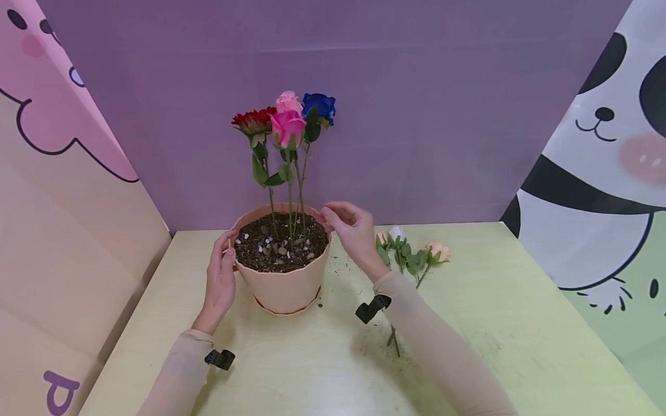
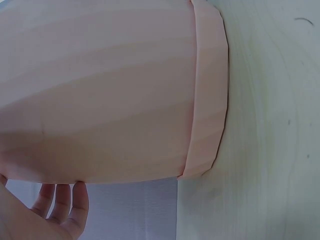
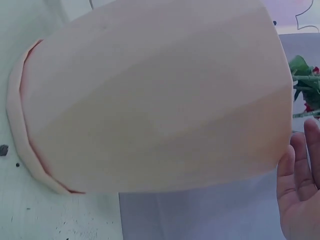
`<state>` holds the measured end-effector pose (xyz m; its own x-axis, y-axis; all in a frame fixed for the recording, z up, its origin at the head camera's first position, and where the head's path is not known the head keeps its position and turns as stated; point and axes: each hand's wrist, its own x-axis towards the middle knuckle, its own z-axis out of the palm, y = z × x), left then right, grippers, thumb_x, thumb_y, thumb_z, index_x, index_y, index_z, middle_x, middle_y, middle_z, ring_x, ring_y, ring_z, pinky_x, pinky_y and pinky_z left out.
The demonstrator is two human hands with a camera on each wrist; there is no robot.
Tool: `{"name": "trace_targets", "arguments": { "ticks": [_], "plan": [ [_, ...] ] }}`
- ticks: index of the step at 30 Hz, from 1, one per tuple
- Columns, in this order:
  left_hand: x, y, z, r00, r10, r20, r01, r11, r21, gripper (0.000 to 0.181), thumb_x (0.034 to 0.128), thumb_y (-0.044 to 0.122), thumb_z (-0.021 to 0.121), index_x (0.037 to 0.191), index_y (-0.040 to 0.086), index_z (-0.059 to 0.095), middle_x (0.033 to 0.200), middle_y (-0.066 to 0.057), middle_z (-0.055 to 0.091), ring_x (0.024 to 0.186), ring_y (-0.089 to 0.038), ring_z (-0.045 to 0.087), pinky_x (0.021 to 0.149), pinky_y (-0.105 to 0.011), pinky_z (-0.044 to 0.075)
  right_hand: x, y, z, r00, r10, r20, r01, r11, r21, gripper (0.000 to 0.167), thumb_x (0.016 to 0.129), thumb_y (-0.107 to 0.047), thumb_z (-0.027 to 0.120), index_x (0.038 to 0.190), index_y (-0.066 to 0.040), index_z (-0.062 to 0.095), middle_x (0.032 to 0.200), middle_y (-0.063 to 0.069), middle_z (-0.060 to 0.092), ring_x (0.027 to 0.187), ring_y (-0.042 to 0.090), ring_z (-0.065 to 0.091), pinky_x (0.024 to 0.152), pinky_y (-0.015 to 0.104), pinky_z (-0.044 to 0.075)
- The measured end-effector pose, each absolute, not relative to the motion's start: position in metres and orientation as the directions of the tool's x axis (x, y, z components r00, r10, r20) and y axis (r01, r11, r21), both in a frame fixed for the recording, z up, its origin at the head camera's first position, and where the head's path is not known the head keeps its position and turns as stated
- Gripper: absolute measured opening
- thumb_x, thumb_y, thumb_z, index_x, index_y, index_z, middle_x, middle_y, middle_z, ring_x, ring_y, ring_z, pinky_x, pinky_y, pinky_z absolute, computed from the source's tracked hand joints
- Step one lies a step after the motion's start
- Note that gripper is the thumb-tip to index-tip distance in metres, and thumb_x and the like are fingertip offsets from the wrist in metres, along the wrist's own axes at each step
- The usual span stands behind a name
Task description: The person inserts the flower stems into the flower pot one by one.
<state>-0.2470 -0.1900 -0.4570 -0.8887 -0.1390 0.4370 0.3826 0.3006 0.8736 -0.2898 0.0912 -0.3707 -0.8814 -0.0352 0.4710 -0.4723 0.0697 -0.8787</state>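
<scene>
A peach plastic flowerpot (image 1: 283, 289) stands on a saucer, filled with dark soil (image 1: 260, 254) and pebbles. Artificial flowers rise from it: a red flower (image 1: 254, 122), two pink roses (image 1: 288, 127) and a blue rose (image 1: 319, 107). My left hand (image 1: 221, 277) holds the pot's left side near the rim; in the left wrist view its bent fingers (image 2: 79, 210) touch the far side. With thumb and fingers together, my right hand (image 1: 354, 231) grips the right rim. The right wrist view shows lower fingers (image 3: 286, 175) against the wall; the thumb cannot be made out there.
Right of the pot lie loose artificial roses, a peach one (image 1: 438, 252) and a white one (image 1: 397, 232) among them, partly behind my right forearm. Soil crumbs (image 1: 320, 305) dot the table (image 1: 468, 346). A purple backdrop (image 1: 416, 115) hangs behind.
</scene>
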Motion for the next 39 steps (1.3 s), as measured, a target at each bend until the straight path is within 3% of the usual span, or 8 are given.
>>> {"name": "trace_targets", "arguments": {
  "ticks": [4, 7, 11, 21, 27, 34, 39],
  "plan": [
    [-0.246, -0.190, -0.458, -0.887, -0.143, 0.440, 0.385, 0.296, 0.874, 0.049, 0.1154, 0.029, 0.031, 0.159, 0.009, 0.042, 0.157, -0.020, 0.047, 0.129, -0.030, 0.050, 0.090, -0.026, 0.046, -0.292, 0.099, -0.377, -0.878, -0.030, 0.478, -0.479, 0.049, -0.876, 0.021, 0.103, -0.010, 0.069, 0.117, 0.005, 0.075, 0.106, 0.017, 0.081, 0.090, 0.024, 0.077, 0.076, 0.026, 0.062],
    [-0.247, -0.190, -0.457, -0.887, -0.144, 0.438, 0.386, 0.289, 0.876, 0.049, 0.1153, 0.029, 0.032, 0.159, 0.009, 0.042, 0.156, -0.021, 0.047, 0.129, -0.030, 0.051, 0.090, -0.025, 0.046, -0.292, 0.104, -0.381, -0.882, -0.026, 0.470, -0.470, 0.005, -0.883, 0.020, 0.103, -0.008, 0.069, 0.116, 0.007, 0.074, 0.100, 0.004, 0.082, 0.088, 0.010, 0.076, 0.074, 0.026, 0.062],
    [-0.247, -0.190, -0.456, -0.890, -0.144, 0.433, 0.381, 0.287, 0.879, 0.048, 0.1153, 0.029, 0.032, 0.159, 0.011, 0.042, 0.156, -0.020, 0.047, 0.128, -0.029, 0.050, 0.091, -0.028, 0.045, -0.290, 0.111, -0.384, -0.895, -0.014, 0.446, -0.446, -0.032, -0.895, 0.021, 0.103, -0.007, 0.068, 0.117, 0.008, 0.073, 0.095, -0.008, 0.081, 0.088, 0.006, 0.076, 0.074, 0.027, 0.063],
    [-0.246, -0.190, -0.456, -0.897, -0.136, 0.421, 0.371, 0.289, 0.883, 0.048, 0.1157, 0.029, 0.031, 0.160, 0.012, 0.041, 0.161, -0.019, 0.044, 0.138, -0.036, 0.048, 0.097, -0.047, 0.046, -0.284, 0.133, -0.399, -0.926, -0.008, 0.378, -0.378, 0.007, -0.926, 0.025, 0.104, -0.013, 0.069, 0.120, 0.005, 0.072, 0.096, -0.009, 0.080, 0.085, 0.015, 0.077, 0.076, 0.028, 0.063],
    [-0.247, -0.191, -0.456, -0.899, -0.136, 0.416, 0.364, 0.295, 0.884, 0.048, 0.1160, 0.030, 0.031, 0.160, 0.011, 0.041, 0.160, -0.019, 0.044, 0.136, -0.036, 0.049, 0.097, -0.046, 0.046, -0.278, 0.150, -0.415, -0.950, 0.019, 0.312, -0.311, 0.039, -0.949, 0.025, 0.104, -0.015, 0.069, 0.121, 0.004, 0.072, 0.095, -0.011, 0.079, 0.083, 0.012, 0.076, 0.076, 0.027, 0.063],
    [-0.245, -0.190, -0.456, -0.892, -0.133, 0.433, 0.380, 0.301, 0.875, 0.048, 0.1163, 0.028, 0.030, 0.160, 0.011, 0.040, 0.161, -0.019, 0.043, 0.138, -0.038, 0.048, 0.097, -0.050, 0.047, -0.276, 0.169, -0.429, -0.955, 0.030, 0.295, -0.293, 0.061, -0.954, 0.027, 0.104, -0.016, 0.069, 0.123, 0.004, 0.072, 0.094, -0.012, 0.079, 0.086, 0.016, 0.077, 0.075, 0.027, 0.063],
    [-0.247, -0.189, -0.457, -0.891, -0.141, 0.432, 0.378, 0.296, 0.877, 0.048, 0.1161, 0.028, 0.031, 0.159, 0.011, 0.042, 0.161, -0.020, 0.043, 0.137, -0.036, 0.048, 0.096, -0.044, 0.047, -0.275, 0.183, -0.440, -0.969, 0.041, 0.245, -0.242, 0.072, -0.968, 0.032, 0.105, -0.017, 0.069, 0.128, 0.004, 0.070, 0.096, -0.012, 0.080, 0.085, 0.011, 0.076, 0.075, 0.025, 0.062]
  ]
}}
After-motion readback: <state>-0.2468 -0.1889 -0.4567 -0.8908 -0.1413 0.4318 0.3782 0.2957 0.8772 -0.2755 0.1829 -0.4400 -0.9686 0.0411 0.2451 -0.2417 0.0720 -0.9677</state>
